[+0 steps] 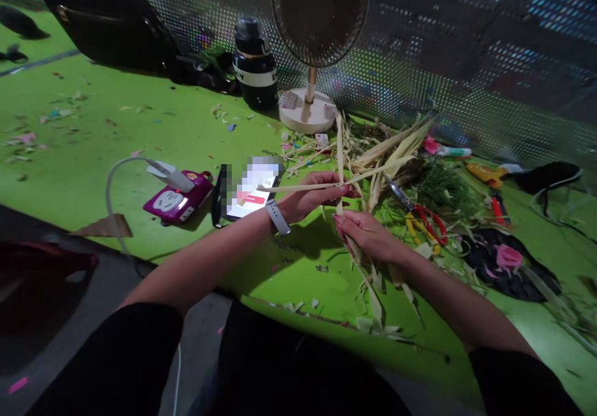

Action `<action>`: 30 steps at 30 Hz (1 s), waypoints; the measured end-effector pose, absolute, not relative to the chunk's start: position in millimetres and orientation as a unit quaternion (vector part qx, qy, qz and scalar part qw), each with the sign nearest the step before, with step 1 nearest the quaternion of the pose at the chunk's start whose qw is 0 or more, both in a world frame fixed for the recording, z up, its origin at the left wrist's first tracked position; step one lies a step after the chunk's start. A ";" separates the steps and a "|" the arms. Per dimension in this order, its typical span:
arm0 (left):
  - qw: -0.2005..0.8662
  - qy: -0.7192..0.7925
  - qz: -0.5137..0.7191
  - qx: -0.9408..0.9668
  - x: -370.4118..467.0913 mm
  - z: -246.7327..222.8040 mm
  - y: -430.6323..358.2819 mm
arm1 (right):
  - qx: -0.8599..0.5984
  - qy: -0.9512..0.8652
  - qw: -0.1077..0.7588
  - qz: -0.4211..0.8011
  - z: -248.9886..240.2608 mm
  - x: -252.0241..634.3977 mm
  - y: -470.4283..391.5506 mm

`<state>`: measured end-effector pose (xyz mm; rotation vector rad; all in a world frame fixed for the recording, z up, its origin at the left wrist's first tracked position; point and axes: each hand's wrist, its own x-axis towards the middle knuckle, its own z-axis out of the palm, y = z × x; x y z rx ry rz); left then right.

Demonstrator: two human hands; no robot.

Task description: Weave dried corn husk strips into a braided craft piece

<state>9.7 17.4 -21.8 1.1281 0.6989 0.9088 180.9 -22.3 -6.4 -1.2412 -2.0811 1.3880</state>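
Observation:
Pale dry husk strips [340,148] cross each other in front of me, one upright and one lying roughly level. My left hand [319,195] pinches them where they cross, its fingers pointing right. Just below and to the right, my right hand [366,232] is closed on the lower part of the strips, and loose ends hang beneath it. A heap of dry husks [396,148] lies behind my hands. Scissors with red handles [428,222] rest on the green table [186,131], right of my right hand.
A lit phone [252,195] and a purple power adapter [177,201] with a white cable lie at left. Behind stand a dark bottle [255,71] and a fan [308,110]. A glue gun [487,173] and black mat [508,267] are at right.

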 end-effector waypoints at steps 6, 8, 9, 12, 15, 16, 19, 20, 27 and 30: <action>0.636 0.320 0.430 0.555 9.7 -19.4 17.5 | -0.517 -0.624 0.303 0.502 -10.3 194.2 2.5; 0.624 0.320 0.428 0.571 10.1 -19.3 16.7 | -0.529 -0.583 0.336 0.517 -14.6 196.2 9.2; 0.622 0.317 0.419 0.580 10.3 -19.3 16.1 | -0.526 -0.569 0.347 0.528 -16.2 196.5 11.3; 0.627 0.305 0.380 0.608 11.4 -19.5 13.4 | -0.512 -0.543 0.374 0.551 -16.9 195.1 12.7; 0.620 0.307 0.377 0.616 14.6 -19.3 10.7 | -0.501 -0.541 0.389 0.552 -13.5 192.6 8.8; 0.614 0.312 0.386 0.614 15.9 -19.3 10.1 | -0.499 -0.541 0.394 0.551 -12.6 191.6 7.0; 0.591 0.342 0.420 0.598 18.9 -19.1 10.2 | -0.488 -0.541 0.413 0.547 -14.2 188.1 1.3; 0.580 0.355 0.430 0.594 19.1 -19.2 10.8 | -0.486 -0.540 0.421 0.542 -16.0 186.7 -0.5; 0.543 0.374 0.430 0.617 6.6 -16.3 19.4 | -0.465 -0.646 0.348 0.495 -12.8 201.7 5.7; 0.564 0.351 0.395 0.635 -0.2 -10.9 21.1 | -0.402 -0.754 0.187 0.484 -0.2 222.7 23.9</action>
